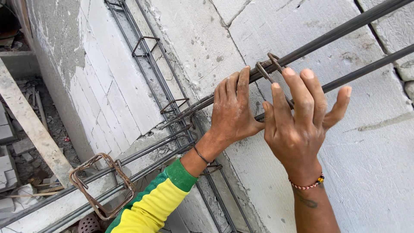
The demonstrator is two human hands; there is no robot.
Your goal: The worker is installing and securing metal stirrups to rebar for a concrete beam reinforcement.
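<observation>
Head view, left hand gripping dark ribbed rebar, right hand fingers splayed on rusty bent stirrup

A single head-worn camera looks steeply down along the pale grey block wall, close to it. Above that wall, the rubble-strewn ground appears far below at left.

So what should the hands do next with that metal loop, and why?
Probably slide the metal loop further along the long bars and square it up. It sits tilted on them, the right hand fingers open against it, the left hand steadying the upper bar.
</observation>
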